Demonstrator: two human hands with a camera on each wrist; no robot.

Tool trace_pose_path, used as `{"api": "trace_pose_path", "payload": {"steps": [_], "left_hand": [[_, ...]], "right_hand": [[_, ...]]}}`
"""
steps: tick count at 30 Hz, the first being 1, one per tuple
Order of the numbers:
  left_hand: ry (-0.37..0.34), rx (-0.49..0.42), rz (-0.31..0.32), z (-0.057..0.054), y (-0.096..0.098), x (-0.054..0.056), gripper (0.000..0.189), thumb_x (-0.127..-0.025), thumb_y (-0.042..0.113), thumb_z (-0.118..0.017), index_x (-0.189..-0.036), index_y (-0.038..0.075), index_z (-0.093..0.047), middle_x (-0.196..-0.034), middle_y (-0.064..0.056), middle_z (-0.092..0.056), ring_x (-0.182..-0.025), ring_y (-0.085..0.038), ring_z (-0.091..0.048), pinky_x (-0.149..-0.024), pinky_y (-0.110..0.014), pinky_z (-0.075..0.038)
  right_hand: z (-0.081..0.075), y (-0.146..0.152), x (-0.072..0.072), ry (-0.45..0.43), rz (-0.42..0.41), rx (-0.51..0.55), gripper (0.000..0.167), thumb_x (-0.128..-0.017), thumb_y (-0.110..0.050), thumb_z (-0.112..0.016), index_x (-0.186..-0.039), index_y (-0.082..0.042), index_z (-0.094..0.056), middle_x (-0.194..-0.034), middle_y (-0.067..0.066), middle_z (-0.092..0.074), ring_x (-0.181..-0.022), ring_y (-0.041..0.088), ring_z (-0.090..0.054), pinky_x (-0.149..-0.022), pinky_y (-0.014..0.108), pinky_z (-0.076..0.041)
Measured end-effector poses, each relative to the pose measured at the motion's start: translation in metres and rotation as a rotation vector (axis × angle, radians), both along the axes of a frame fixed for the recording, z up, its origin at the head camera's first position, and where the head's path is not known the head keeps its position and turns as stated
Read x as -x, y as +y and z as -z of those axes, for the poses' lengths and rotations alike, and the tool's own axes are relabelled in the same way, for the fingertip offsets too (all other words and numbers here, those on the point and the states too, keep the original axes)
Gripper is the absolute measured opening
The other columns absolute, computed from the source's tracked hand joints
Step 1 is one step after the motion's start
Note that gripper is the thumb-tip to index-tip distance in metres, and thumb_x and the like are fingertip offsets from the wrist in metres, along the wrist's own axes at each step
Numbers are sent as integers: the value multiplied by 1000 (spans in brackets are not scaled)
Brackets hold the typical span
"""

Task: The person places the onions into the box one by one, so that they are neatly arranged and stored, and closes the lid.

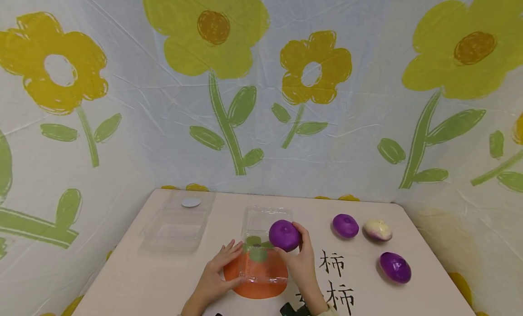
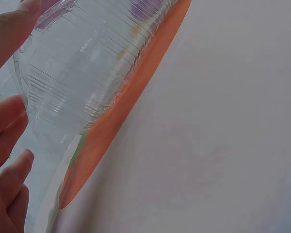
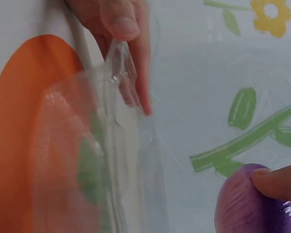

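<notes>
At the lower centre of the head view, the left hand (image 1: 217,271) grips the near left side of a clear container (image 1: 263,267), thumb and fingers on either side of its thin wall. The container lies open, its transparent lid (image 1: 267,214) spread beyond it toward the top of the tabletop (image 1: 135,279). Just above the container's right side, the right hand (image 1: 303,261) holds a purple bulb (image 1: 283,235) — pinched between thumb and fingers, off the surface.

At the right of the frame sit two more bulbs, a round purple one (image 1: 345,226) and a glossy purple one (image 1: 395,267), with a pale, purple-tinged one (image 1: 377,230) between them. A second clear container (image 1: 175,229) rests at left — a white oval label (image 1: 190,202) on its upper part. An orange print (image 1: 261,291) shows beneath the gripped container.
</notes>
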State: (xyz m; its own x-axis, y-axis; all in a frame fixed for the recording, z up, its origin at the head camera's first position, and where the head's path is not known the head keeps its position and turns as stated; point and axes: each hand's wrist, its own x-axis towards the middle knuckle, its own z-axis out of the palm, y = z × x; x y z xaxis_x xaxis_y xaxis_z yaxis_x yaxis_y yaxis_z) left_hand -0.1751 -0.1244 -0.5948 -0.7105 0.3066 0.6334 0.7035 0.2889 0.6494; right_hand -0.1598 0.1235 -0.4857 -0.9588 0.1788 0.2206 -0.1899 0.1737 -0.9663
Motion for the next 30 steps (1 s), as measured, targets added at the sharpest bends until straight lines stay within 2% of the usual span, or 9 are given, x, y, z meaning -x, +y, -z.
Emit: {"api": "trace_pose_path", "payload": {"steps": [7, 13, 18, 30], "left_hand": [[6, -1, 2, 1, 0, 0, 65, -77, 25, -87, -132, 2, -62, -142, -14, -55, -134, -47, -41, -119, -25, -16], [17, -5, 2, 0, 0, 0, 66, -77, 26, -87, -133, 2, -62, -142, -14, -56, -134, -48, -42, -119, -28, -17], [24, -1, 1, 0, 0, 1, 67, -76, 26, -87, -134, 5, -61, -141, -15, -56, -133, -48, -42, -119, -29, -18], [-4, 16, -11, 1, -1, 0, 68, -76, 29, -87, -135, 6, -61, -143, -12, -55, -135, -46, -41, -118, -24, -16]], "right_hand": [[13, -15, 1, -40, -71, -36, 79, -72, 2, -83, -141, -6, -44, -144, 20, -47, -131, 42, -46, -101, 61, -43], [24, -23, 4, -38, -163, -213, 76, -70, -3, -87, -135, -1, -47, -134, 21, -51, -120, 42, -53, -97, 58, -47], [27, -29, 5, -36, -203, -338, 74, -69, -8, -88, -130, 3, -49, -127, 23, -53, -113, 42, -55, -93, 61, -48], [33, -41, 13, -94, -202, -471, 73, -67, -7, -89, -128, 5, -49, -124, 24, -56, -108, 43, -59, -89, 63, -50]]}}
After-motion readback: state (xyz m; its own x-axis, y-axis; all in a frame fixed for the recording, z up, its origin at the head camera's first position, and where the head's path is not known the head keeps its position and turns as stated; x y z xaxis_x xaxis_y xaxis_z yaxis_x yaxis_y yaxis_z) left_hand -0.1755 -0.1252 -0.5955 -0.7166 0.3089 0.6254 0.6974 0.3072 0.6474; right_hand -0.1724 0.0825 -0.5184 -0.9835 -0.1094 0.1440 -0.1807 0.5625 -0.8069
